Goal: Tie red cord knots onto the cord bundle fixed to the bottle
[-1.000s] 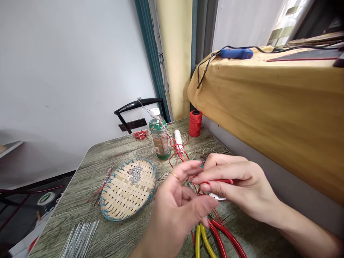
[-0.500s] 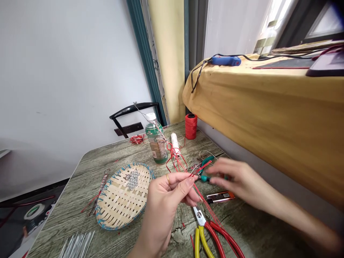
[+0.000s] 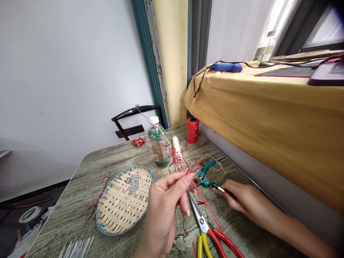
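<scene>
My left hand (image 3: 169, 204) is pinched closed on thin red cord (image 3: 195, 165), its short ends sticking up past the thumb and fingertip. Long strands trail from the pinch down to the right, over the red handles of the scissors (image 3: 202, 222). My right hand (image 3: 239, 196) grips a small lighter (image 3: 219, 189) with a dark end, most of it hidden by the fingers. Just beyond the lighter lie green-handled pliers (image 3: 205, 175). Red cord also runs from the left hand to the tangle (image 3: 176, 154) beside the bottle (image 3: 159, 147).
A woven basket (image 3: 120, 211) with silver beads stands left of my hands. Red (image 3: 192, 130) and white (image 3: 176, 145) thread spools are at the back. Metal rods (image 3: 77, 248) lie front left, yellow-handled pliers (image 3: 205, 247) in front. A yellow cloth-covered surface (image 3: 255, 111) rises on the right.
My right hand has moved down and taken the lighter off the table. The left hand keeps its pinch on the red cord. The view has shifted slightly.
</scene>
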Demonstrator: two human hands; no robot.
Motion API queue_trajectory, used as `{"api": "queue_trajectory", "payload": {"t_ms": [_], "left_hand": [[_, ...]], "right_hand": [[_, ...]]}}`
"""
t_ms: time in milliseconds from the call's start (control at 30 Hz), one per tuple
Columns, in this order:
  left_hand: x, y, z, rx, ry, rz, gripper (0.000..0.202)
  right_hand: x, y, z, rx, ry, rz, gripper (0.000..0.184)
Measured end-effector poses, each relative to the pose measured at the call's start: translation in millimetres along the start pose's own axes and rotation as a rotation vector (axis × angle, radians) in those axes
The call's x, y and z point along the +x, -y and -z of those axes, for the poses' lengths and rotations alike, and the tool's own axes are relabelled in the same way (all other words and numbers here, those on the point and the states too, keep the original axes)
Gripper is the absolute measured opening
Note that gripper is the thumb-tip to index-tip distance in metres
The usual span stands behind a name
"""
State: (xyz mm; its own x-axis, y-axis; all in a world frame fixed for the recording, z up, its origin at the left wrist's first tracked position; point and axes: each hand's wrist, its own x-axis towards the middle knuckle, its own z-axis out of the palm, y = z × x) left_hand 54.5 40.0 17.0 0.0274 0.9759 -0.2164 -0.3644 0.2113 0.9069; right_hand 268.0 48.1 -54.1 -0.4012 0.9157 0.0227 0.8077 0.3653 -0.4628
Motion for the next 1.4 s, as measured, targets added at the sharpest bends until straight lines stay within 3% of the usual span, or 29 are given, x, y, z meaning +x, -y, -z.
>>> {"api": "queue_trajectory", "payload": {"t_ms": [200, 367, 467, 533, 700, 967, 1100, 1400], "left_hand": [[4.1, 4.6, 4.1, 0.064, -0.016, 0.001, 0.020], [4.3, 4.2, 7.3, 0.147, -0.051, -0.041, 0.021], [3.8, 1.2, 9.0, 0.179, -0.091, -0.085, 0.021], [3.9, -0.5, 10.0, 0.191, -0.122, -0.113, 0.020], [4.4, -1.3, 11.8, 0.249, -0.138, -0.143, 0.019], [4.5, 1.8, 10.0, 0.331, -0.178, -0.207, 0.015], [4.7, 3.9, 10.5, 0.363, -0.189, -0.230, 0.014], [2.5, 4.1, 9.8, 0.366, -0.181, -0.236, 0.012]], "right_hand": [[12.2, 38.1, 27.1, 0.842, 0.060, -0.007, 0.025], [38.0, 70.6, 32.5, 1.035, 0.044, 0.075, 0.028], [52.0, 78.9, 30.6, 1.152, 0.066, 0.161, 0.025], [58.7, 79.3, 29.4, 1.244, 0.071, 0.141, 0.024], [67.8, 73.6, 29.2, 1.201, 0.064, -0.024, 0.060], [65.6, 77.7, 31.7, 1.185, -0.029, -0.292, 0.050], [63.0, 75.0, 31.5, 1.176, -0.082, -0.300, 0.045], [61.0, 77.3, 39.1, 1.055, 0.038, -0.127, 0.043]]}}
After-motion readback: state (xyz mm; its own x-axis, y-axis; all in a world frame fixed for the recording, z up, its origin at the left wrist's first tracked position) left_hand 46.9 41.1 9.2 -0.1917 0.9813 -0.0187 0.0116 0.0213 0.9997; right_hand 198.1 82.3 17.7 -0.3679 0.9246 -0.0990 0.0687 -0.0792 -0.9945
